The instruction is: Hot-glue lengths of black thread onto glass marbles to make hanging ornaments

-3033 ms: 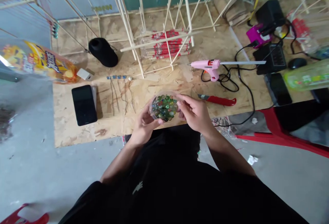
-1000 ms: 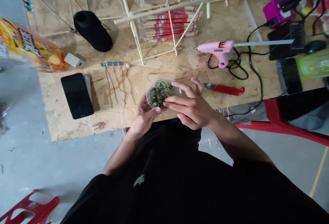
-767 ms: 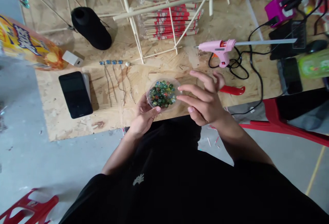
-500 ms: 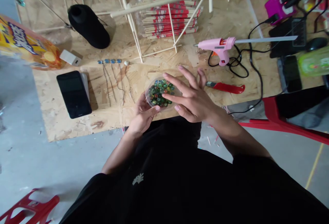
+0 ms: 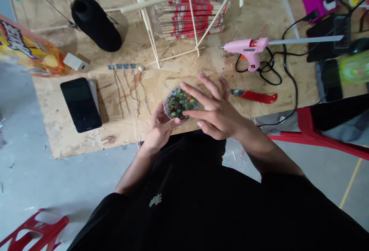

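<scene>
My left hand (image 5: pixel 159 126) grips a small clear round tub (image 5: pixel 170 113) full of green and multicoloured glass marbles (image 5: pixel 179 102), held at the near edge of a chipboard table (image 5: pixel 121 128). My right hand (image 5: pixel 217 108) hovers over the tub's right side with its fingers spread, fingertips above the marbles; I cannot tell whether they touch. A row of blue beads on thin wires (image 5: pixel 124 83) lies just left of the tub.
A black phone (image 5: pixel 80 104), white charger (image 5: pixel 76 62), black thread cone (image 5: pixel 96 25) and snack bag (image 5: pixel 25 49) lie left. A bamboo stick frame (image 5: pixel 150 35) and a chopstick pack (image 5: pixel 196 14) stand behind. A pink glue gun (image 5: pixel 248 49), red-handled cutter (image 5: pixel 256 96), cables and electronics lie right.
My right hand drew away to the right of the tub, then came back over it with fingers spread. My left hand kept holding the tub; the view shifted slightly downward.
</scene>
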A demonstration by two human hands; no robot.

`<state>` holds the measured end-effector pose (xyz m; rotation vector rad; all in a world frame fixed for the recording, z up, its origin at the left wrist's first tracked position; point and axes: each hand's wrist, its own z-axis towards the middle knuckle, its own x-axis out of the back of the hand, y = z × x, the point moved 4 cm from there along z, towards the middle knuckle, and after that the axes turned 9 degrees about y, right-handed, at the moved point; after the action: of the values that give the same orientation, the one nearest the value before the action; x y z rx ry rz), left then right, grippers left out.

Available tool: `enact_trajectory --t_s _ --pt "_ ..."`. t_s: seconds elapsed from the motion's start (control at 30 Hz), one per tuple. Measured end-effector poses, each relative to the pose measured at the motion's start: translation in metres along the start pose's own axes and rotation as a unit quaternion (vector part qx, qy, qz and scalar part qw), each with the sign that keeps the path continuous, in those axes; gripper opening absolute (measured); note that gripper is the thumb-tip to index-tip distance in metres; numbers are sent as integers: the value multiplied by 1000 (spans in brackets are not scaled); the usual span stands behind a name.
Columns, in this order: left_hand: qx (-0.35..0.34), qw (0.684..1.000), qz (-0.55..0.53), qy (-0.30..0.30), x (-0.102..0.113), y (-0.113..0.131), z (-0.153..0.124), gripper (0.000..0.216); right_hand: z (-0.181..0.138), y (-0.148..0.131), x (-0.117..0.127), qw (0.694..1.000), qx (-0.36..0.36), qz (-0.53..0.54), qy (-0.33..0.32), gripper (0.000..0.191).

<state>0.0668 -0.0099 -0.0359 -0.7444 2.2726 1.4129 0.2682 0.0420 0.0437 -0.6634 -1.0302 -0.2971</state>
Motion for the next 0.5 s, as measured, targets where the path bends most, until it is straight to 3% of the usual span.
enact_trajectory --t_s 0.17,0.37,0.5 --pt "-6 1000 0 -7 -4 2 0 65 6 8 5 997 -32 -75 16 53" --pt "-6 1000 -8 -8 -3 1 0 65 9 17 -2 996 -51 -75 22 69" --pt "-7 1000 -7 -19 -2 1 1 65 8 23 -6 996 -66 -53 12 53"
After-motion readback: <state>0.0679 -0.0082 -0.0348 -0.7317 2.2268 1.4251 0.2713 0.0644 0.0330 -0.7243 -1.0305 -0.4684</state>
